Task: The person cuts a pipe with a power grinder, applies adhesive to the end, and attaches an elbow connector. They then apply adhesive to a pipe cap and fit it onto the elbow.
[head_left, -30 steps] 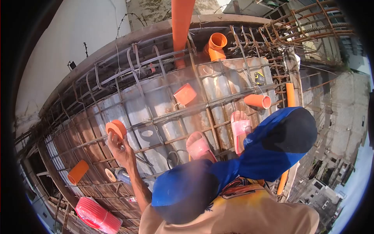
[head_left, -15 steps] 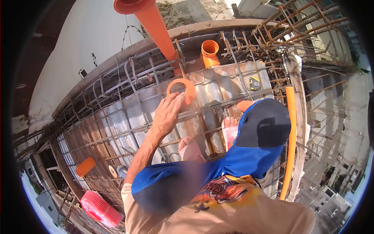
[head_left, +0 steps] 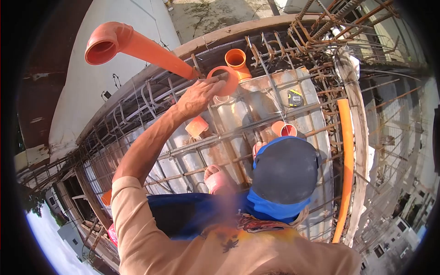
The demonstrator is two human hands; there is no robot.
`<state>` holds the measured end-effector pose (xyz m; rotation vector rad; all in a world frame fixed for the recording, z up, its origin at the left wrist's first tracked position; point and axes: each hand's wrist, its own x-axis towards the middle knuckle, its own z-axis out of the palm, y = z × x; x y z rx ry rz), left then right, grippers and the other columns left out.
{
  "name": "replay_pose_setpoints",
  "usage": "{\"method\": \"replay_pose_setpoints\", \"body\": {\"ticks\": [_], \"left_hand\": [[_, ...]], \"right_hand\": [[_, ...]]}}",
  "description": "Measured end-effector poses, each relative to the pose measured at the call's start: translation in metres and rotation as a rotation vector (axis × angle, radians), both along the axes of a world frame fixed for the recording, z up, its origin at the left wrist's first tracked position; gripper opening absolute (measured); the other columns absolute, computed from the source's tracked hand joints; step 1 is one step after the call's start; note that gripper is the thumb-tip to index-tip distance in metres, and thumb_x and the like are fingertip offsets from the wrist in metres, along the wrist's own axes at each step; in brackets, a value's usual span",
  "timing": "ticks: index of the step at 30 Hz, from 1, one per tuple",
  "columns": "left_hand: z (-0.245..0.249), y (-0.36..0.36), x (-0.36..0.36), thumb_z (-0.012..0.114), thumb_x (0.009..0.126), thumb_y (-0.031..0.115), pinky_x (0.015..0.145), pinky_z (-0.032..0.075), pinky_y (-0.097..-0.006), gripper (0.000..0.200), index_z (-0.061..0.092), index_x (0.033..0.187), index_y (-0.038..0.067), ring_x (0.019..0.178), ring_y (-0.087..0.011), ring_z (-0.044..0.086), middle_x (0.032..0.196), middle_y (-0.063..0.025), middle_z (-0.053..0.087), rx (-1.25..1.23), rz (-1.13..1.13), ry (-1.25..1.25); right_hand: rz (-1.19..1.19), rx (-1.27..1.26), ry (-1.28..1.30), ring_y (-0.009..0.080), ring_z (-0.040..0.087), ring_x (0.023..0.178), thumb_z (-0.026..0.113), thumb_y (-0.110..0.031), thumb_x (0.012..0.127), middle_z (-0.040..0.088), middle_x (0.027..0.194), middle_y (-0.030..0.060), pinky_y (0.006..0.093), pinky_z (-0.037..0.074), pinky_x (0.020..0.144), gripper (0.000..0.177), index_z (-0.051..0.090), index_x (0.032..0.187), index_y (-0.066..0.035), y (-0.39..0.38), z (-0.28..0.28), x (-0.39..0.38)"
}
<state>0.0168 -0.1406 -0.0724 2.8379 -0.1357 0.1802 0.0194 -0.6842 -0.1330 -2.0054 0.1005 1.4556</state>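
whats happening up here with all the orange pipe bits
A person in pink sandals is on a rebar grid over corrugated metal sheets. Their left hand holds an orange ring fitting beside an upright orange pipe socket, at the foot of a long orange pipe. The right hand is out of view. A tape measure lies on the sheets.

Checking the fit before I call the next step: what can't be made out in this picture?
The right hand: not in the head view.
The orange fitting: near rim covered by the left hand; whether it touches the pipe socket behind it is unclear.
The pink sandal: blurred, partly behind the trouser leg.
The tape measure: too small to read.
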Motion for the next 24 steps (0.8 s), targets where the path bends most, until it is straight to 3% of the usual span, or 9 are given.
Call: {"method": "replay_pose_setpoints", "body": {"ticks": [6, 7, 10, 14, 18, 21, 24], "left_hand": [[-0.055, -0.025, 0.020, 0.057, 0.083, -0.004, 0.097, 0.049, -0.0460, 0.051, 0.051, 0.133, 0.002, 0.113, -0.0391, 0.062, 0.124, -0.0205, 0.062, -0.258, 0.117, 0.156], [-0.062, -0.039, 0.019, 0.057, 0.082, -0.005, 0.094, 0.050, -0.0475, 0.047, 0.052, 0.128, 0.002, 0.109, -0.0407, 0.062, 0.114, -0.0206, 0.064, -0.258, 0.167, 0.058], [-0.083, -0.066, 0.012, 0.060, 0.083, -0.001, 0.093, 0.051, -0.0487, 0.041, 0.052, 0.123, 0.003, 0.107, -0.0426, 0.061, 0.111, -0.0204, 0.063, -0.434, 0.244, 0.134], [-0.119, -0.078, 0.002, 0.065, 0.084, 0.006, 0.094, 0.051, -0.0493, 0.041, 0.051, 0.123, 0.005, 0.113, -0.0429, 0.058, 0.119, -0.0216, 0.060, -0.468, 0.276, 0.158], [-0.137, -0.081, 0.002, 0.066, 0.083, 0.009, 0.102, 0.045, -0.0508, 0.054, 0.049, 0.134, 0.006, 0.121, -0.0409, 0.055, 0.129, -0.0183, 0.057, -0.426, 0.168, -0.023], [-0.106, -0.080, -0.001, 0.066, 0.082, 0.008, 0.103, 0.043, -0.0517, 0.062, 0.047, 0.141, 0.009, 0.128, -0.0376, 0.051, 0.137, -0.0162, 0.053, -0.395, 0.253, 0.088], [-0.109, -0.075, -0.002, 0.065, 0.082, 0.008, 0.102, 0.042, -0.0510, 0.064, 0.046, 0.143, 0.011, 0.132, -0.0336, 0.048, 0.143, -0.0137, 0.049, -0.423, 0.243, 0.162]], "right_hand": [[-0.026, 0.007, 0.028, 0.0258, 0.067, 0.092, 0.056, -0.019, 0.095, 0.069, 0.101, 0.0142, 0.0372, 0.053, 0.081, 0.027, 0.065, 0.108, 0.003, 0.004, -0.004, 0.009], [-0.025, 0.007, 0.030, 0.0259, 0.067, 0.092, 0.056, -0.018, 0.095, 0.069, 0.101, 0.0142, 0.0373, 0.053, 0.081, 0.027, 0.065, 0.108, 0.003, 0.006, -0.004, 0.012], [-0.017, 0.018, 0.024, 0.0263, 0.067, 0.092, 0.056, -0.018, 0.095, 0.069, 0.100, 0.0145, 0.0376, 0.053, 0.081, 0.026, 0.065, 0.108, 0.003, 0.018, -0.005, 0.021], [0.001, 0.056, 0.028, 0.0268, 0.067, 0.092, 0.055, -0.018, 0.095, 0.069, 0.100, 0.0149, 0.0380, 0.053, 0.081, 0.026, 0.065, 0.107, 0.003, 0.043, -0.011, 0.027], [-0.002, 0.109, 0.037, 0.0273, 0.067, 0.092, 0.055, -0.018, 0.095, 0.069, 0.100, 0.0152, 0.0385, 0.053, 0.081, 0.026, 0.065, 0.107, 0.003, 0.080, -0.019, 0.033], [-0.036, 0.153, 0.060, 0.0276, 0.067, 0.092, 0.055, -0.017, 0.095, 0.069, 0.099, 0.0155, 0.0388, 0.053, 0.081, 0.026, 0.066, 0.106, 0.003, 0.113, -0.030, 0.038], [-0.081, 0.191, 0.093, 0.0280, 0.067, 0.092, 0.054, -0.017, 0.095, 0.069, 0.099, 0.0157, 0.0391, 0.053, 0.081, 0.026, 0.066, 0.106, 0.003, 0.142, -0.041, 0.040]]}}
